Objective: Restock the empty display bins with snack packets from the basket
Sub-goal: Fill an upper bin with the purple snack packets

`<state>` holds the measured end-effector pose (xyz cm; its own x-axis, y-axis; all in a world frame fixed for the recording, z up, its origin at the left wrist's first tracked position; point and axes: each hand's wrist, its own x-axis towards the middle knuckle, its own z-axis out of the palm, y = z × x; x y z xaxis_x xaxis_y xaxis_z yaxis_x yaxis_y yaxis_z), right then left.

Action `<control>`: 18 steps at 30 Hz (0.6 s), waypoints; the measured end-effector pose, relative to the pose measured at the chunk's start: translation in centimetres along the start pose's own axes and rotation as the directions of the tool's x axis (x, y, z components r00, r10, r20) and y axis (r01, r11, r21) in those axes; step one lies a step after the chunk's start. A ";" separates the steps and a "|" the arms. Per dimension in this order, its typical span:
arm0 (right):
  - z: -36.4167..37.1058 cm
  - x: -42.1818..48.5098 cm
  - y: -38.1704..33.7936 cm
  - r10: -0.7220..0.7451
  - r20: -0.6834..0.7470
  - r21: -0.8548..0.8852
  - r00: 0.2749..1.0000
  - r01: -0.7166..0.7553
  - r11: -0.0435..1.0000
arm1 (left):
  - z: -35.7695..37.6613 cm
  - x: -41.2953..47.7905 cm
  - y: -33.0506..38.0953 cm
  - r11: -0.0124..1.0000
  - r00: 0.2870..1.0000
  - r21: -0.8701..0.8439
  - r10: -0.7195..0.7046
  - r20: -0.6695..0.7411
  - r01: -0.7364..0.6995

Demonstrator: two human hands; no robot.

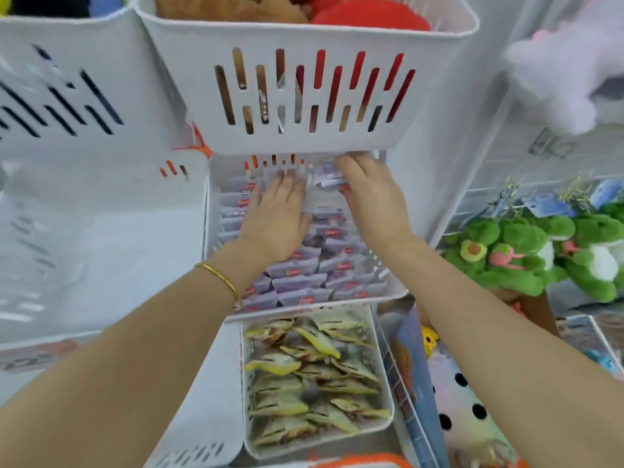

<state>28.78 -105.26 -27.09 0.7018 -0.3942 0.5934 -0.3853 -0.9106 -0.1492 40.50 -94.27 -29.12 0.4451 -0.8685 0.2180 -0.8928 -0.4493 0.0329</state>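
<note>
We have both hands inside the white slotted plastic middle bin (388, 292), which is packed with rows of small pale purple snack packets with red labels (297, 282). Our left hand (275, 221), with a thin gold bangle (221, 278) on its wrist, lies flat and palm down on the packets, fingers (287, 187) released and spread. Our right hand (373, 201) reaches to the back of the bin, its fingers grasping one purple packet (326, 177) just under the white slotted upper bin (304, 96), which holds brown and red plush toys (364, 11). Below, a white lower bin (383, 383) holds yellow snack packets (314, 373). Green plush toys (526, 251) hang to the right.
</note>
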 end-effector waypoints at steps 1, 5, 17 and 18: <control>0.6 0.7 0.1 0.030 0.025 -0.034 0.999 -0.029 0.999 | 0.3 0.6 -0.2 0.999 1.000 0.042 -0.018 0.026 0.017; 3.1 2.6 0.8 0.155 0.236 -0.156 0.959 -0.120 0.980 | 1.8 0.8 -1.1 0.990 0.998 0.135 -0.040 0.048 0.033; 3.1 2.8 1.1 0.206 0.472 0.181 0.857 -0.323 0.929 | 0.5 -0.9 -1.3 0.998 0.999 0.055 -0.021 0.046 0.019; 1.7 1.3 0.7 0.190 0.412 0.220 0.891 -0.300 0.928 | -0.2 -1.8 -1.1 1.000 0.999 0.008 -0.023 0.035 0.023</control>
<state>30.48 -106.60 -27.73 0.7988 -0.5756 0.1749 -0.4361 -0.7543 -0.4908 40.64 -92.14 -29.41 0.4678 -0.8647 0.1831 -0.8818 -0.4706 0.0303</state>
